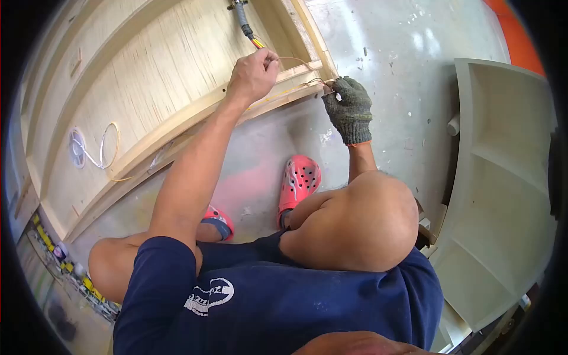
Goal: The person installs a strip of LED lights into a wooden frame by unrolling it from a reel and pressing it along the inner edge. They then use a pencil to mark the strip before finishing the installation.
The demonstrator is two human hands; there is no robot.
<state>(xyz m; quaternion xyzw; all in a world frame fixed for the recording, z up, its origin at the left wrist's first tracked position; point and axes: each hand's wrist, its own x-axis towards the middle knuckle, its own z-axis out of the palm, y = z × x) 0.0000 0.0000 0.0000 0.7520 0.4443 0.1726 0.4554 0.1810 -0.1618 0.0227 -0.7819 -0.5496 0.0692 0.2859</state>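
Note:
My bare left hand is closed in a pinch at the wooden frame's corner, over the ends of yellow and red wires. These wires come out of a grey sheathed cable with a black wrapped end. A thin brown wire arcs from my left fingers towards the frame's edge. My right hand, in a dark grey knit glove, pinches thin wire ends just outside that edge. The fingertips are partly hidden. Pale plywood and curved ribs make up the wooden frame.
A white wire loop hangs from a round opening in the plywood. At the right stands a curved grey shelf-like piece. My knees and pink clogs are close below the frame, on a paint-spotted floor. Yellow-and-black items lie at lower left.

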